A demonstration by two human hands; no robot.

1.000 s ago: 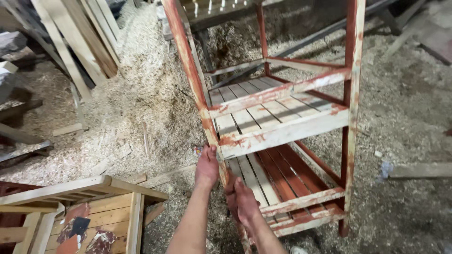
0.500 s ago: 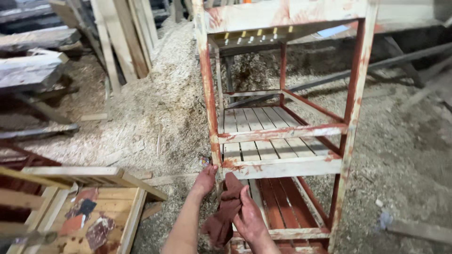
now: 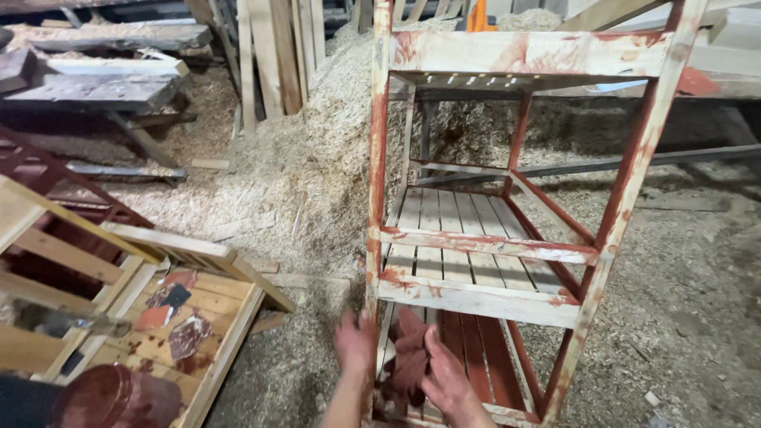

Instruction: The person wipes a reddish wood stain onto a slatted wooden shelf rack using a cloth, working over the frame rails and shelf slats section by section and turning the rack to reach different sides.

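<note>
A tall wooden shelf rack (image 3: 507, 254) stands upright in front of me, its pale frame streaked with red-brown stain and its slatted shelves partly stained. My left hand (image 3: 354, 342) is by the rack's front left leg, low down, with stained fingers spread and blurred. My right hand (image 3: 449, 382) grips a dark red rag (image 3: 409, 358) just in front of the lowest shelf. Both hands are smeared with the same stain.
A second wooden rack (image 3: 151, 309) lies on its side at the lower left, with stain patches on its slats. A dark red round container (image 3: 119, 396) sits at the bottom left. Sawdust piles (image 3: 317, 143) cover the floor; planks lean at the back.
The view has risen and widened, so the rack's top shelf now shows. My hands have dropped low in the frame, and the rag is bunched in my right hand.
</note>
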